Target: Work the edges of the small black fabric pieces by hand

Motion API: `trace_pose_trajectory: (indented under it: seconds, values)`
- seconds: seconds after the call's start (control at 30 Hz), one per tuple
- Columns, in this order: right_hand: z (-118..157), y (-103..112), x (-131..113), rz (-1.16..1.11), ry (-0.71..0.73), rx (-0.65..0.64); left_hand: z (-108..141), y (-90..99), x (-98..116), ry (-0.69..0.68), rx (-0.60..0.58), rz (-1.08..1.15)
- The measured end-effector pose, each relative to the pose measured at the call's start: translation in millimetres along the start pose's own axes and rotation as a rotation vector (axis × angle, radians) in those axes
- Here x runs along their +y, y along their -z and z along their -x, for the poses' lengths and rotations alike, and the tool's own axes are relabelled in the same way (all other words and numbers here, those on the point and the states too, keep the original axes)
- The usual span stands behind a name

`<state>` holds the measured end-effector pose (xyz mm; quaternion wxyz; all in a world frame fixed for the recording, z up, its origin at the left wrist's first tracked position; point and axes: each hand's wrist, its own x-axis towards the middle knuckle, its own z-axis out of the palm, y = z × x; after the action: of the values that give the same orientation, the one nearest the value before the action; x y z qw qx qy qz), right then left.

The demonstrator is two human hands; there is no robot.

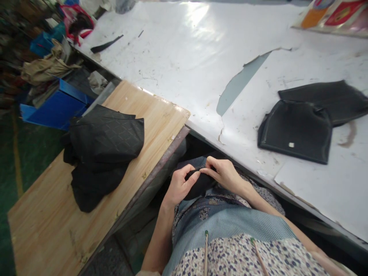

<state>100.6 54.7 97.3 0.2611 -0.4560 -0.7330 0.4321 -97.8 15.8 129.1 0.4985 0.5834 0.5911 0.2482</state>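
Note:
Over my lap, a piece of black fabric is stretched between my two hands. My left hand pinches its upper edge between thumb and fingers. Close beside it, my right hand pinches the same edge, the thumbs nearly touching. The fabric's lower part hangs down onto my lap, and its full shape is hidden. To the left, a heap of black quilted fabric pieces lies on a wooden board. Two black sewn pieces, a front one with a small pale tag and one behind, lie on the white table.
The white table has a torn cover showing grey. The wooden board stands at my left. Beyond it are a blue box and a red bag. A black strip lies at the table's far left.

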Motion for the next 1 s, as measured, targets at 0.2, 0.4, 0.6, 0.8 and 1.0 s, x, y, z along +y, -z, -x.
trace_pose_trajectory:
  seconds: [0.2,0.4,0.6,0.8,1.0]
  values:
    - [-1.2,23.6,16.8,-0.176,0.024,-0.146,0.9,2.6,-17.7,0.064,0.073,0.189]
    - [3.3,38.2,35.8,-0.208,-0.007,-0.184,2.2,3.5,-25.5,0.064,0.086,0.291]
    - [11.0,36.0,53.5,-0.264,-0.050,-0.067,1.6,7.6,-33.7,0.072,0.143,0.383]
    - [13.1,24.6,59.1,-0.535,-0.156,0.042,0.5,11.8,-39.9,0.083,0.194,0.455]
    - [5.3,13.0,53.4,-0.799,-0.292,0.103,-2.6,11.6,-43.0,0.093,0.261,0.626]
